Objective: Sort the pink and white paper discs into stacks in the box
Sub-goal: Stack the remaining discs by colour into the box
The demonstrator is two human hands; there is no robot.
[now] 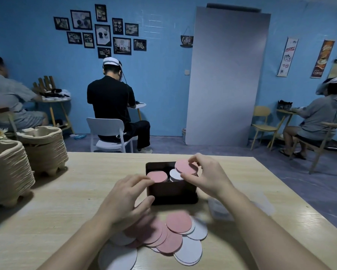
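A dark box (171, 193) stands in the middle of the wooden table. Inside it, a pink stack (157, 176) fills the left side and a white stack (175, 175) sits to the right. My right hand (206, 176) pinches a pink disc (185, 166) above the box's right half, over the white stack. My left hand (124, 197) reaches over the box's near left corner, its fingertips touching the pink stack. A loose pile of pink and white discs (171, 236) lies on the table in front of the box, partly under my left wrist.
Two tall stacks of pulp cup trays (41, 151) stand at the table's left edge. A blurred clear plastic item (220, 209) lies right of the box. Beyond the table, people sit on chairs at small tables against a blue wall.
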